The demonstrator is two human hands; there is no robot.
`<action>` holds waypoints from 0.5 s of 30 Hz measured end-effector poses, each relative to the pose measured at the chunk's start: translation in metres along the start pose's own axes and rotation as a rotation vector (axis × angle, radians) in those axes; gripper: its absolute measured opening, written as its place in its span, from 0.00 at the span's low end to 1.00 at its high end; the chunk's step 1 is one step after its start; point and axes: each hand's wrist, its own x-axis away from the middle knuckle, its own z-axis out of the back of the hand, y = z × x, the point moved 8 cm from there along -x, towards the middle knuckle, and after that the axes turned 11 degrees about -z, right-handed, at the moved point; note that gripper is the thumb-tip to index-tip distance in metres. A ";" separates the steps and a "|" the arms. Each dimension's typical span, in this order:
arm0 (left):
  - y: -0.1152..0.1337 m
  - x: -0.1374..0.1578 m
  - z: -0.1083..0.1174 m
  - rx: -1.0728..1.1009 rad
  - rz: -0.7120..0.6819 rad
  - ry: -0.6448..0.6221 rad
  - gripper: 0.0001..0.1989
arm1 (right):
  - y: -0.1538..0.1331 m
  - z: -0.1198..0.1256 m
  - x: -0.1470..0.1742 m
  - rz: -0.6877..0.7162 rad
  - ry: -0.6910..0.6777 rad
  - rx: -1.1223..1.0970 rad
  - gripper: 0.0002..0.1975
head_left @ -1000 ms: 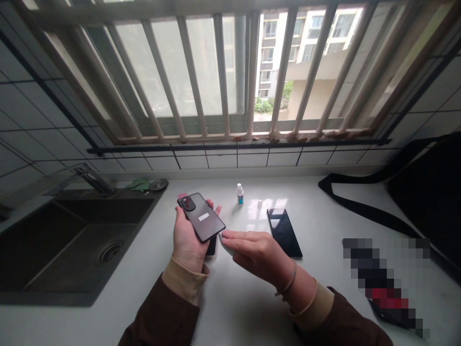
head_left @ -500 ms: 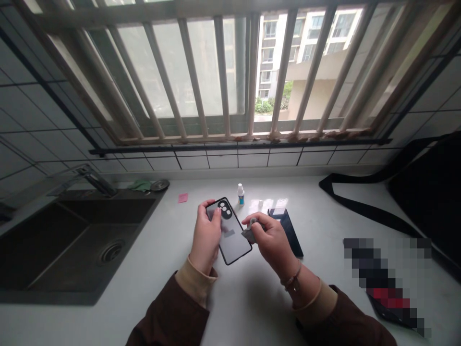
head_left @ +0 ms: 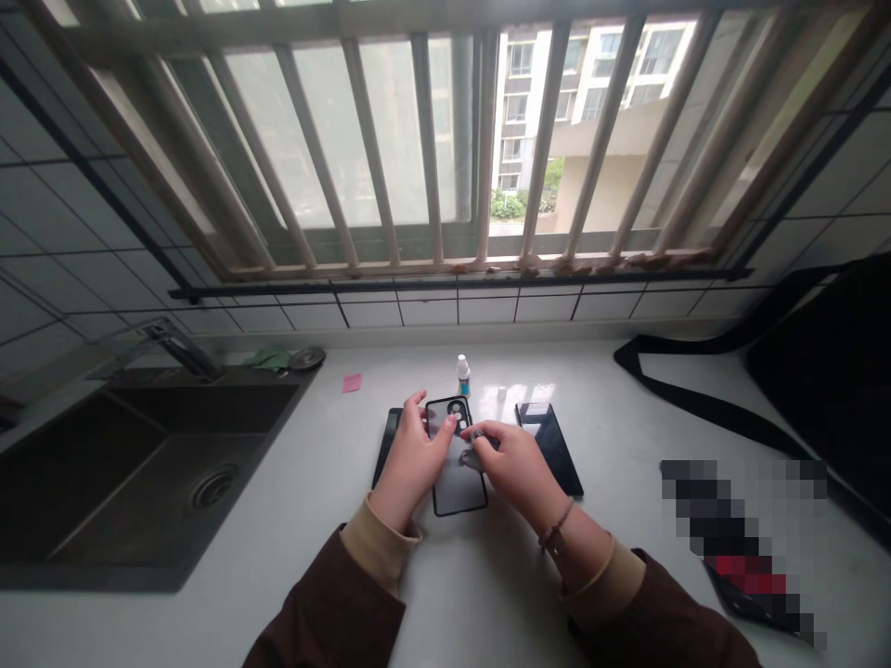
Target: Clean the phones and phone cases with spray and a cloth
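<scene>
My left hand grips a phone case by its left side, the thumb near the camera cutouts. The case has a black rim and a translucent back. In my right hand is a small grey cloth, pinched and held at the case's right edge. A dark flat slab like a phone lies on the counter, partly hidden behind my left hand. Right of my right hand lies a black phone-like slab. Just beyond the case stands a small white bottle with a blue label.
A small white cap and a pink paper lie on the white counter. The sink with its tap is at left. A black bag strap and a pixelated object are at right.
The phone case has moved right and turned more upright in my left hand. The cloth now overlaps its right edge. The dark slab on the left has come into view.
</scene>
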 end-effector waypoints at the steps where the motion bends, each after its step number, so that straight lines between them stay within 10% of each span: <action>1: 0.002 0.001 -0.001 -0.039 -0.021 -0.026 0.32 | 0.001 0.001 -0.001 -0.006 0.010 0.012 0.15; 8: 0.051 0.004 -0.005 -0.231 -0.253 -0.241 0.07 | 0.008 0.000 -0.006 -0.009 0.054 0.142 0.15; 15: 0.070 0.029 -0.030 -0.254 -0.397 -0.695 0.08 | 0.008 -0.001 -0.006 0.014 0.082 0.304 0.17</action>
